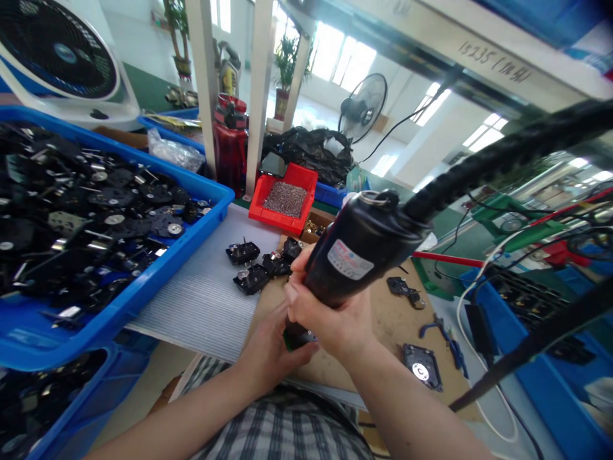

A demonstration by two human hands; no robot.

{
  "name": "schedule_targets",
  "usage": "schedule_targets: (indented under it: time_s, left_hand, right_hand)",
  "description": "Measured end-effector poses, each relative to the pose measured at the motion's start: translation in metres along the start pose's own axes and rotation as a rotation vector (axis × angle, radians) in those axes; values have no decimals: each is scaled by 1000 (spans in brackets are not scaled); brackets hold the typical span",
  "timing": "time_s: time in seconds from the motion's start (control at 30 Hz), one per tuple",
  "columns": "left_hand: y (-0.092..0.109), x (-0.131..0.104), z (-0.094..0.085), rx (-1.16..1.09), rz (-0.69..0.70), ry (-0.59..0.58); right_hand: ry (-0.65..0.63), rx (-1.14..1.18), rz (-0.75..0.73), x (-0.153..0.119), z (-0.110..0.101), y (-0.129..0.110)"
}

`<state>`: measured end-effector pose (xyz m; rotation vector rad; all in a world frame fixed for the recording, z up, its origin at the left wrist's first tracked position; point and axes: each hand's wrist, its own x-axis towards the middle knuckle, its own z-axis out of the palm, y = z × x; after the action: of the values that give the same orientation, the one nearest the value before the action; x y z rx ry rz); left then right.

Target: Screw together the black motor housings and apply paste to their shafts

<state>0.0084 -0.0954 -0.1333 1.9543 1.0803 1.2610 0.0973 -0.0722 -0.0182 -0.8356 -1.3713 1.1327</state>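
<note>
My right hand [335, 316] is wrapped round a thick black electric screwdriver [330, 281] with a white label and a ring at its top. The tool leans, its lower end pointing down at the work board [335, 367]. Beneath it, my left hand [271, 348] grips a small dark part [299, 337] with a bit of green at its edge; my fingers and the tool cover most of it. Whether the tool's tip touches the part is hidden. Just beyond my hands lie several black mechanism assemblies [251, 278] with metal posts.
At left, a blue bin [191, 239] is full of similar assemblies. A red tray [306, 182] of small screws sits behind the board. Blue-handled pliers [453, 345] and a square black housing [422, 366] lie at right. A ribbed black cable [502, 150] runs up from the screwdriver.
</note>
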Motion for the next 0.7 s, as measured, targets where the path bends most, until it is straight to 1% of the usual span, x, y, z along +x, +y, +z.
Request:
schedule_targets:
  time_s: [0.07,0.1,0.17,0.23,0.3,0.37,0.43,0.5,0.7]
  left_hand:
    - [-1,0,0,-40,0,-36]
    - [-1,0,0,-53,-3,-52]
    - [0,-1,-1,-58,-19,-71]
    - [0,-2,-4,-2,-24,-77]
    - [1,-2,-7,122,25,-73]
    - [3,0,-10,273,146,-78]
    - [5,3,-12,391,275,-96]
    - [7,6,-13,468,350,-121]
    - [6,6,-11,526,387,-128]
  right_hand:
    - [32,55,17,0,-6,-3]
    - [56,88,-2,0,-11,-6]
    - [145,136,-109,-1,-26,-13]
    - [254,130,-224,-2,-44,-20]
    - [332,94,-263,-5,-59,-25]
    - [363,76,-232,-8,-68,-25]
    - [380,76,-199,-12,-72,-22]
    - [388,79,-193,-13,-71,-19]
    - [343,122,-205,-11,-68,-14]
